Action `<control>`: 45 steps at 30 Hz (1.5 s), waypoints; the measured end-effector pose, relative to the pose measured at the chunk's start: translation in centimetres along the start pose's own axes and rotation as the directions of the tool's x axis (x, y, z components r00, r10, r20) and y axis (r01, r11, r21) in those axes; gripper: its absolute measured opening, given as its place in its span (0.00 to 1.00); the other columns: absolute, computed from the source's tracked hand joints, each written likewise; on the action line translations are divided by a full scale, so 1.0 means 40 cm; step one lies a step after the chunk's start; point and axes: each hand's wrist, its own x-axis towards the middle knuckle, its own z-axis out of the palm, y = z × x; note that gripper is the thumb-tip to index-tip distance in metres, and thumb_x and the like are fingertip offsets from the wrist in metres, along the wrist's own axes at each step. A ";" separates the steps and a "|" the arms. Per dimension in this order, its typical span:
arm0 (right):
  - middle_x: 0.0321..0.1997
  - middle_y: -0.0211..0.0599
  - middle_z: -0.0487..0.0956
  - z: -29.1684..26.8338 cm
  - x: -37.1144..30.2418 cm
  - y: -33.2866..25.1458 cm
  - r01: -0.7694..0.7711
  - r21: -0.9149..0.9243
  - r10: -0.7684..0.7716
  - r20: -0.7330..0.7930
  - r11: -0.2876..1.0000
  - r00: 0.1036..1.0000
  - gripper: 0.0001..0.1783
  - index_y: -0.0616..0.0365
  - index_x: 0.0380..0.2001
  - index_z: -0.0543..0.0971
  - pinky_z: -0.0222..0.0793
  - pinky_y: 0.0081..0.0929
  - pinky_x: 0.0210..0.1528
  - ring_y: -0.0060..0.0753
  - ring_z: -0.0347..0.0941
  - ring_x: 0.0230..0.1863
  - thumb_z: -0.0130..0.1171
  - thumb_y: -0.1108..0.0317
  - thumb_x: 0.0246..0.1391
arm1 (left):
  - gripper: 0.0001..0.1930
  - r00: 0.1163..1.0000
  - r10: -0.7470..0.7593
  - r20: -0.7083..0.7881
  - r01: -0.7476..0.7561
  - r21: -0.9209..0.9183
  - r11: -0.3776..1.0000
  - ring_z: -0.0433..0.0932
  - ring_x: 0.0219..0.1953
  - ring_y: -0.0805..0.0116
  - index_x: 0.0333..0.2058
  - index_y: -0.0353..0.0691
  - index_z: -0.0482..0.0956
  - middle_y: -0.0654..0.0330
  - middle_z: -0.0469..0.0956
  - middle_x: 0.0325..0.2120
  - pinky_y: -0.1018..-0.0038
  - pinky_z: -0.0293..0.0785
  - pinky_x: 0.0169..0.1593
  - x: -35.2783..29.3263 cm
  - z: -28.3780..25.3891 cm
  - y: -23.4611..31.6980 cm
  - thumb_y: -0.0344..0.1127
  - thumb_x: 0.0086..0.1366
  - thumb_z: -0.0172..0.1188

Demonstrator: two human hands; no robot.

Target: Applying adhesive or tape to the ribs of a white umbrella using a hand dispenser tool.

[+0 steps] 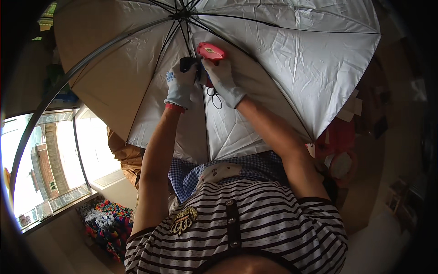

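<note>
A large umbrella (319, 50) is spread open in front of me, silvery inside, with black ribs meeting at a hub (181, 14). Both my hands wear pale grey work gloves and are close together over one panel. My left hand (179, 86) is closed round a small black object (188, 64), whose kind I cannot make out. Beside it, my right hand (221, 80) grips a pinkish-red object (211, 51) with a pale diamond-shaped mark; its kind is unclear too. Below the hands, a thin black cord loop (214, 98) lies against the silver fabric.
The umbrella's dark shaft (68, 80) curves down the left side. A bright window (54, 160) with a sill is at left. Near it lie brown fabric (125, 157) and a multicoloured textile (109, 223). Blue checked cloth (185, 176) covers my lap; red items (340, 137) stand at right.
</note>
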 end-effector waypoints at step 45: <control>0.48 0.33 0.78 -0.144 0.115 -0.066 -0.668 0.124 0.455 0.640 0.734 0.619 0.14 0.58 0.47 0.75 0.67 0.19 0.54 0.23 0.74 0.48 0.51 0.64 0.62 | 0.11 0.973 -0.231 0.028 0.233 -0.087 0.969 0.77 0.18 0.71 0.34 0.36 0.83 0.58 0.78 0.17 0.72 0.71 0.23 0.019 0.005 0.009 0.35 0.59 0.57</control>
